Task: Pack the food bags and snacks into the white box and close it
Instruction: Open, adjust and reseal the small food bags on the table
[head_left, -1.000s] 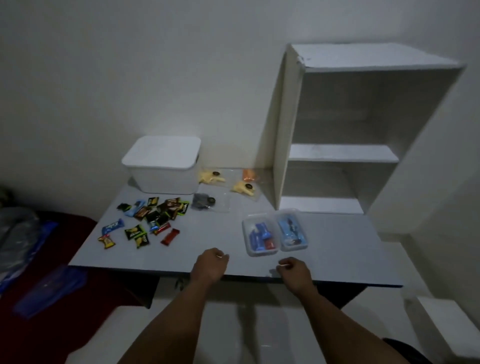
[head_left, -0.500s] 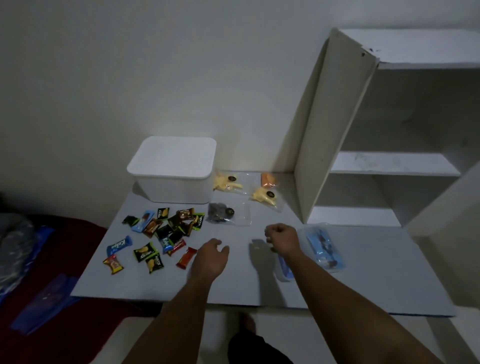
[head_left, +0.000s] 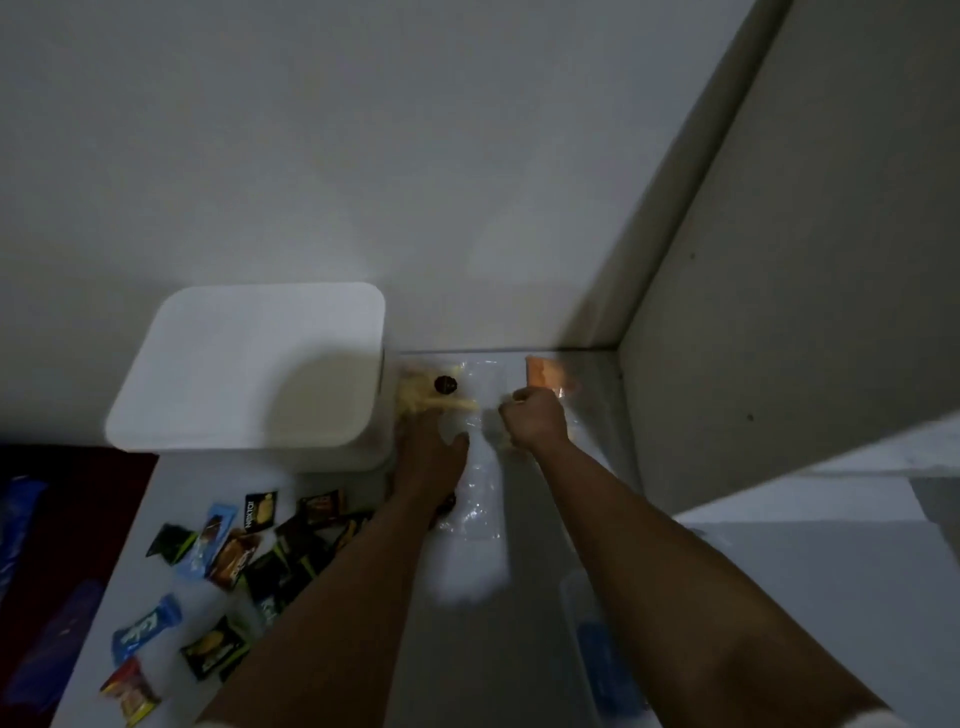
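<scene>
The white box (head_left: 249, 364) stands at the back left of the table with its lid on. Just right of it lies a clear food bag of yellow pieces (head_left: 431, 397); my left hand (head_left: 431, 457) rests flat on its near end, thumb spread. My right hand (head_left: 537, 421) is curled into a fist on a second clear food bag, which it mostly hides. An orange food bag (head_left: 543, 371) lies just behind that fist. Another clear bag (head_left: 475, 512) with dark contents lies partly under my left forearm. Several wrapped snacks (head_left: 249, 545) are scattered at front left.
A tall white shelf unit (head_left: 779, 312) stands on the table's right side, close to my right hand. A clear tub with blue packets (head_left: 602, 665) sits at the front right beneath my right forearm. The white wall is directly behind. Dark red bedding (head_left: 62, 519) lies left of the table.
Both hands have reached forward from the table's front edge to the food bags at the back. The view has moved closer and lower over the table.
</scene>
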